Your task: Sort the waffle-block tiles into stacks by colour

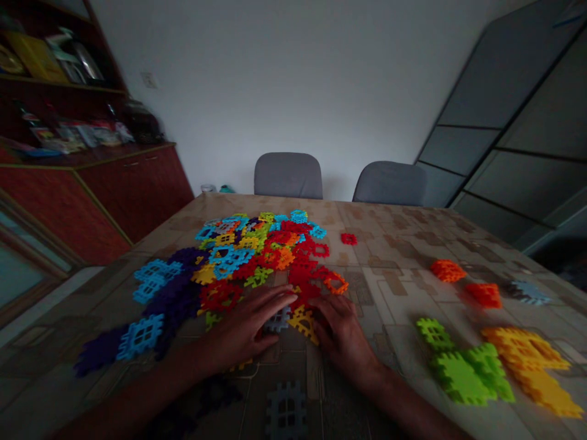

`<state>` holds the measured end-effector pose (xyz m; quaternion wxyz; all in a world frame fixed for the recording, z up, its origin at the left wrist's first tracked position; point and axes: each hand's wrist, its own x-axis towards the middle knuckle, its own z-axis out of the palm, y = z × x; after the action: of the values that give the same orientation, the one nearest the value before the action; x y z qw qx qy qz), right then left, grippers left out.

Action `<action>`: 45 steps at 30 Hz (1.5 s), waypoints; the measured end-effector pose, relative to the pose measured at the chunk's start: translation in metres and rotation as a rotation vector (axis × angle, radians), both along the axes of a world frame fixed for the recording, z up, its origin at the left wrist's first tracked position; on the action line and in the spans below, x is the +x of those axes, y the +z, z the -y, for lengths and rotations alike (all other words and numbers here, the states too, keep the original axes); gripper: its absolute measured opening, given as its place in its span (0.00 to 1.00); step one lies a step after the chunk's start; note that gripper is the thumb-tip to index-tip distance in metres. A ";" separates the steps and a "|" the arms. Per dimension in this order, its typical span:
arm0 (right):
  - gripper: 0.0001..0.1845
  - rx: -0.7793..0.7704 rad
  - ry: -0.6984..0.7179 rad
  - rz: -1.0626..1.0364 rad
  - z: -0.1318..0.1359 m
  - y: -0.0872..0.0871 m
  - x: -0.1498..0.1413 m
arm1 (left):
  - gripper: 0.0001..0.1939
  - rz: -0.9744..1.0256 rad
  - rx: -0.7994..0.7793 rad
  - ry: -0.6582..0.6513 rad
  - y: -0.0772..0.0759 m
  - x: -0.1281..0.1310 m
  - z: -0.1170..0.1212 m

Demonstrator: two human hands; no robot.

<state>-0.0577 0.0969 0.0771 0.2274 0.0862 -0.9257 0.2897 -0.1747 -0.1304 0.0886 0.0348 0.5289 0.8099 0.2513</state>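
My left hand [254, 318] rests at the front of a heap of plastic interlocking blocks, its fingers stretched out and its thumb apart. A grey window block [277, 319] lies partly under its fingers. My right hand [342, 324] is at the heap's right front, with fingers bent, thumb and forefinger apart. Red shows between them, but I cannot make out a grip. Between the hands lies a yellow block [302, 322], close to the right fingertips. Red blocks [302, 275] spread just beyond both hands. Another grey window block [287, 409] lies nearer to me.
Purple blocks [177, 299] and light blue blocks [153, 278] lie at left. On the right are green blocks [463, 376], yellow blocks [532, 354], orange blocks [447, 270] and a grey block [529, 292]. Two grey chairs [288, 175] stand behind the table [389, 235].
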 end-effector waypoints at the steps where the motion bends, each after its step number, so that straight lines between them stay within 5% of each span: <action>1: 0.18 0.000 0.004 -0.002 0.000 0.000 0.000 | 0.40 0.003 -0.012 0.029 -0.003 -0.001 0.000; 15: 0.18 -0.023 0.069 0.009 0.005 0.013 0.005 | 0.37 0.052 -0.073 0.056 0.011 -0.008 0.014; 25: 0.38 0.023 0.148 0.079 0.015 0.018 0.008 | 0.44 0.001 -0.040 0.034 0.013 0.017 0.000; 45: 0.27 0.018 0.103 0.123 0.012 0.016 0.004 | 0.40 0.094 -0.105 0.029 0.000 -0.003 0.016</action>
<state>-0.0534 0.0849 0.0931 0.1542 0.1179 -0.9348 0.2975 -0.1781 -0.1465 0.0891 0.0969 0.5022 0.8270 0.2335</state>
